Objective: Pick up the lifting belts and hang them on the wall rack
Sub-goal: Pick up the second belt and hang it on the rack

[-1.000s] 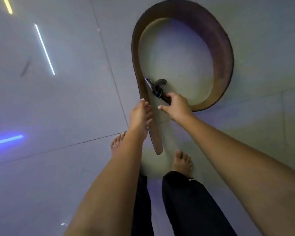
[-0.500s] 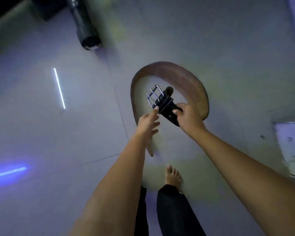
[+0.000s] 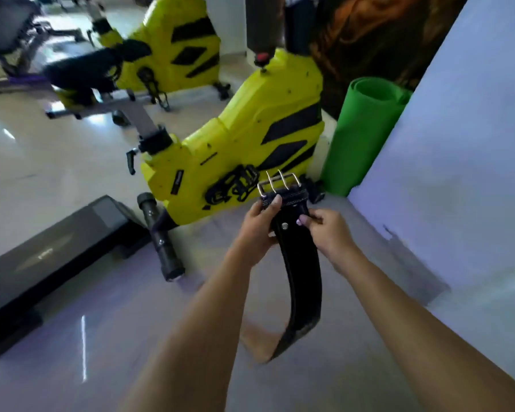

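Note:
A black leather lifting belt point(image 3: 304, 272) with a tan inner side hangs down in front of me, its metal buckle at the top. My left hand point(image 3: 257, 230) grips the belt's left edge just under the buckle, thumb on the black end. My right hand point(image 3: 329, 230) pinches its right edge at the same height. The belt's lower part curls toward the floor between my forearms. No wall rack is in view.
A yellow exercise bike point(image 3: 244, 150) stands right ahead, a second one point(image 3: 173, 46) behind it. A rolled green mat point(image 3: 366, 129) leans in the corner beside the pale wall point(image 3: 464, 162) on my right. A black step platform point(image 3: 51, 248) lies on the floor at left.
The belt has come up off the floor and now hangs from both hands. The view has swung from the floor to the bikes and wall.

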`<state>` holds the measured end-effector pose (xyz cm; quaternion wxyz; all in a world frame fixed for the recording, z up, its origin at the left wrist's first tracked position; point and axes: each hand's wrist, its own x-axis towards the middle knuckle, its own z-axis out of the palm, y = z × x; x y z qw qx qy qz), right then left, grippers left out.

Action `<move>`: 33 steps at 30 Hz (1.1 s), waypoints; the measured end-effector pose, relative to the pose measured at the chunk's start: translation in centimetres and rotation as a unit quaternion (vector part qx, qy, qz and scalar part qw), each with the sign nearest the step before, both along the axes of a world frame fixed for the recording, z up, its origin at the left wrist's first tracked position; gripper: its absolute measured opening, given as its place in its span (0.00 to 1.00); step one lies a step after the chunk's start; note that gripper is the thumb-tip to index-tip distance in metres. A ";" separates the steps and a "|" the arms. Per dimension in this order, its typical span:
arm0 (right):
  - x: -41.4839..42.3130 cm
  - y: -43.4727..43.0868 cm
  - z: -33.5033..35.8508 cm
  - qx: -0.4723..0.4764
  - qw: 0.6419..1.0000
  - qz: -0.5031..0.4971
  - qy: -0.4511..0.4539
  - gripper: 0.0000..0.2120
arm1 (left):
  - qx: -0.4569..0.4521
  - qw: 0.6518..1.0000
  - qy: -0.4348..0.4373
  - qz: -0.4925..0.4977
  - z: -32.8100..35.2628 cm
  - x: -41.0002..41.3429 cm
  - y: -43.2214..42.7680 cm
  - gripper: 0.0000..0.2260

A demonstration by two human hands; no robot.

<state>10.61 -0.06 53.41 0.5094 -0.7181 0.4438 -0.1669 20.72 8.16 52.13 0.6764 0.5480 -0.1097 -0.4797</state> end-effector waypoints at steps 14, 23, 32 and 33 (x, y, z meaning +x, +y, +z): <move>-14.4 -2.0 30.5 -0.138 0.943 -0.221 -0.209 0.06 | -0.236 0.929 -0.155 -0.238 31.5 -11.1 -9.2 0.02; -25.8 -3.6 43.0 -0.247 0.872 -0.317 -0.281 0.11 | -0.358 0.870 -0.171 -0.293 38.4 -22.6 -12.4 0.07; -35.8 -4.6 45.0 -0.209 0.809 -0.350 -0.423 0.08 | -0.393 0.852 -0.162 -0.306 42.8 -35.0 -15.1 0.11; -36.7 -4.8 45.3 -0.222 0.799 -0.367 -0.422 0.06 | -0.389 0.850 -0.169 -0.312 42.5 -36.2 -15.3 0.09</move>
